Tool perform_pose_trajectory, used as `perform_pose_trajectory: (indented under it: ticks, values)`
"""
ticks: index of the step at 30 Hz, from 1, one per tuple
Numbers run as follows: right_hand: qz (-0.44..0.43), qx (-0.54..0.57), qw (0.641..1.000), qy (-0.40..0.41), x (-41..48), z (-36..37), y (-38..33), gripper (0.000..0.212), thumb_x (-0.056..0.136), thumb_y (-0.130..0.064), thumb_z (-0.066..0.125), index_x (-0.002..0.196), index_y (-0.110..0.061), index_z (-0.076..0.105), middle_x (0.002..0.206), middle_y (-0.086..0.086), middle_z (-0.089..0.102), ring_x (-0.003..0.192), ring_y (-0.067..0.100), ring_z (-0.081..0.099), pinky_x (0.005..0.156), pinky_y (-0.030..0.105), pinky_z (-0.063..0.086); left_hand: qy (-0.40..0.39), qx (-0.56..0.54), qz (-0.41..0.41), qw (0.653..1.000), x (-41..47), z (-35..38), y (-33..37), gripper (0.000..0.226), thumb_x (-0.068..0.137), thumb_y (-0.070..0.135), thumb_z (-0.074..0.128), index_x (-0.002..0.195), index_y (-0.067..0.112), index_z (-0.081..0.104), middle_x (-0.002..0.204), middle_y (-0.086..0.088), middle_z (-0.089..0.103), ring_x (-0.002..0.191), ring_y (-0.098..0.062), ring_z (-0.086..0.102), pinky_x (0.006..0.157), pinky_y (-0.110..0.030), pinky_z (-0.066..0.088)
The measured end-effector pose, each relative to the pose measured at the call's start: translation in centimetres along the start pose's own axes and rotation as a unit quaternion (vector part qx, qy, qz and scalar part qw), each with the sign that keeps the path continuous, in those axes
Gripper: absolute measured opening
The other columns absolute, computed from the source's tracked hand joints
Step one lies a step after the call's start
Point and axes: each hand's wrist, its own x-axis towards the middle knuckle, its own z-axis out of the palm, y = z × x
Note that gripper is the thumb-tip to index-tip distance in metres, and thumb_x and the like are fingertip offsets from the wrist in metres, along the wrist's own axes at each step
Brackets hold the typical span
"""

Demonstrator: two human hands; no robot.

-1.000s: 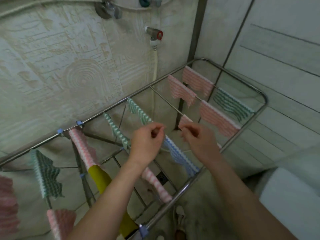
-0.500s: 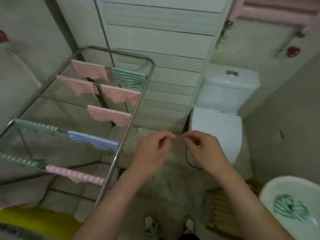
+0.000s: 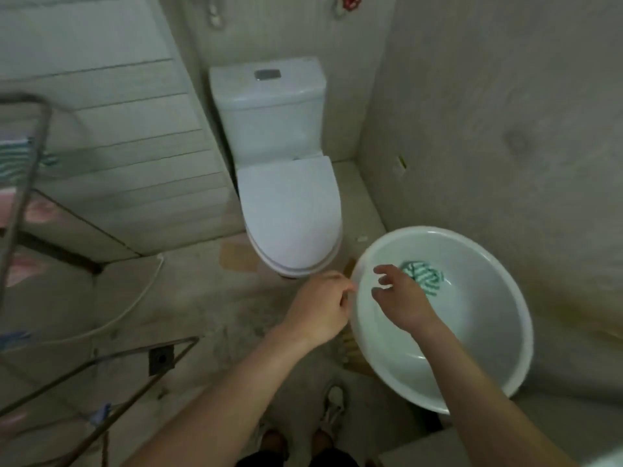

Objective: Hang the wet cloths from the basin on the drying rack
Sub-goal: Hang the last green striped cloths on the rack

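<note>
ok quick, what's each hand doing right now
Left hand: loosely curled, empty.
Right hand: open, empty, over the basin, near the green striped cloth.

A white ceramic toilet (image 3: 286, 183) with its lid shut stands against the back wall, a chrome flush button (image 3: 267, 74) set in the top of its cistern. To its left runs a white ribbed panel (image 3: 135, 139). On the grey mottled floor (image 3: 202, 298) lie a thin white hose (image 3: 135, 298) and a square metal floor drain (image 3: 161, 358). A red round valve handle (image 3: 350, 1) shows at the top edge.
</note>
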Motion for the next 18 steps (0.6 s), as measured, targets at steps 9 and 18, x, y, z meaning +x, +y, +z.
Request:
perform_pose_trajectory:
  ticks: [9,18]
  values:
    - [0.026,-0.163,0.986,-0.029,5.8,-2.2,11.8,0.055,0.092,-0.019,0.053,0.144,-0.028,0.038,0.149,0.015,0.037,0.141,0.029,0.027,0.111,0.034,0.022,-0.152,0.078,0.013,0.985,8.6,12.2,3.9,0.044,0.083,0.008,0.050,0.127,0.010,0.057,0.136,-0.010,0.051,0.125,-0.028,0.046,0.104,-0.031,0.038]
    - [0.067,-0.044,0.997,0.010,8.7,-0.5,14.7,0.044,0.087,-0.005,0.055,0.131,-0.007,0.056,0.138,0.018,0.052,0.126,0.033,0.049,0.105,0.032,0.036,-0.273,0.213,-0.009,0.938,13.5,18.5,1.7,0.068,0.084,0.015,0.056,0.145,0.008,0.029,0.153,-0.017,0.022,0.140,-0.033,0.022,0.115,-0.038,0.022]
